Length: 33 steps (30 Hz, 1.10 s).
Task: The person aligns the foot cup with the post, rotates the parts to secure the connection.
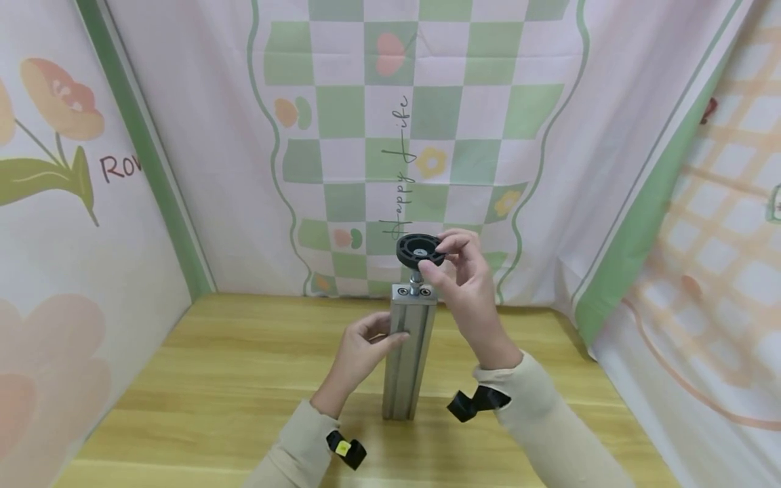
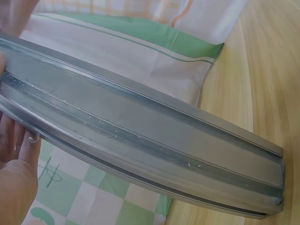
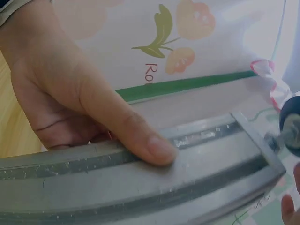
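Note:
An aluminium profile (image 1: 410,359) with long grooves stands upright on the wooden table. My left hand (image 1: 360,349) grips it below its top end, thumb (image 3: 159,150) across one face and fingers behind. From the end plate (image 1: 403,293) at the top rises a metal threaded stud (image 1: 415,279), carrying a round black levelling foot (image 1: 403,254) with its wide base facing up. My right hand (image 1: 466,285) pinches the rim of that foot between thumb and fingers. In the right wrist view, the foot (image 3: 291,124) is cut off by the frame edge.
The wooden table (image 1: 256,366) reaches back to a hanging cloth (image 1: 342,115) with green and white checks. Printed cloths also close in the left side (image 1: 55,257) and the right side (image 1: 689,285). Black straps (image 1: 482,400) circle both sleeves.

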Motion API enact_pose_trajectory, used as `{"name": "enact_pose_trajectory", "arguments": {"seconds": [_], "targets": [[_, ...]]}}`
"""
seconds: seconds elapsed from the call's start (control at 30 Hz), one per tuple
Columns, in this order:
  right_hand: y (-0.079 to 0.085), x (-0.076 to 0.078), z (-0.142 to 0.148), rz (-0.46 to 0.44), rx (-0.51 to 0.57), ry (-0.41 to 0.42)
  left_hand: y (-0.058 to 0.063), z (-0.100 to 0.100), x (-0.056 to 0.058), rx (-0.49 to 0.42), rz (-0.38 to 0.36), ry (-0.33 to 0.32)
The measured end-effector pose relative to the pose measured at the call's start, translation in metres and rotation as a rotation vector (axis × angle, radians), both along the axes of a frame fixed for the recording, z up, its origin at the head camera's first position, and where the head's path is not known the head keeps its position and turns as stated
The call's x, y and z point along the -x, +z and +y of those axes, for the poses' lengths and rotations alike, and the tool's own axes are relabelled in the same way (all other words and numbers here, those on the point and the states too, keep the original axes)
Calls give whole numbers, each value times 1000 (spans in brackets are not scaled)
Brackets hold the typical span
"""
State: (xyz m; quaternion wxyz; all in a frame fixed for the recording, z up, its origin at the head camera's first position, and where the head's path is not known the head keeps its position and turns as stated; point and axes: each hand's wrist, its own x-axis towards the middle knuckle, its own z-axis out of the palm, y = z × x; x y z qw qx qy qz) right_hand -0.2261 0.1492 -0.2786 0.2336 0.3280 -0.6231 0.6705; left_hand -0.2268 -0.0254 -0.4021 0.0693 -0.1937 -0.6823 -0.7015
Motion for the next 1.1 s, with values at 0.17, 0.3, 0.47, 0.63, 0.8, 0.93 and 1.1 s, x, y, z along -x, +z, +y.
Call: {"name": "enact_pose_trajectory", "arguments": {"seconds": [0.17,0.3,0.47,0.63,0.8,0.93,1.1], "targets": [[2,-7,-10,137,-104,-260,-1,-1,0,8,0,1],[13,-23,-18,181,-133,-341,-1,-1,0,8,-5,-1],[14,-26,-17,211,-122,-348,-1,-1,0,9,-1,-3],[3,-1,-2,156,-122,-179,-2,-1,1,13,4,-17],[7,13,6,8,-60,243,-3,-2,2,15,-3,-20],[7,21,9,-73,-30,472,-3,-2,2,18,-6,-22],[5,28,10,-129,9,572,-2,-2,1,15,-3,-23]]}}
